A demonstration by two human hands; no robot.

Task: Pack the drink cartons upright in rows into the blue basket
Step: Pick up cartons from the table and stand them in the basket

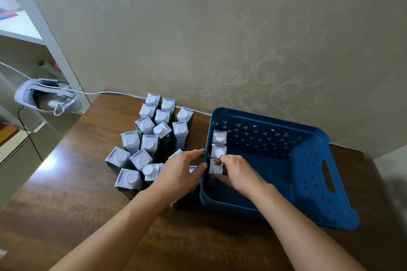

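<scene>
right hand (236, 174): inside the blue basket (312, 215), fingers curled round the nearest carton (216, 168), pinching it at the cap end. Carton upright, against the basket's left wall.
left hand (184, 171): outside the basket, over the loose cartons by its left wall; fingers straight and spread, tips touching the basket's left rim. Cannot tell if it presses on the cartons beneath.
basket row: three cartons upright in one line along the left wall: the held one, middle carton (218, 152), far carton (219, 137). They sit touching each other. Rest of the basket floor is bare blue.
blue basket: on the wooden table (77, 193), right of centre, far edge near the wall; triangle cut-outs in the sides, a handle slot on the right side.
loose cartons (152, 136): cluster standing upright on the table just left of the basket, white caps up, running back to the wall. A few partly hidden under the left hand.
headset (44, 99): white, with a cable, on a ledge off the table's far left corner.
wall (220, 28): patterned beige wallpaper behind everything.
</scene>
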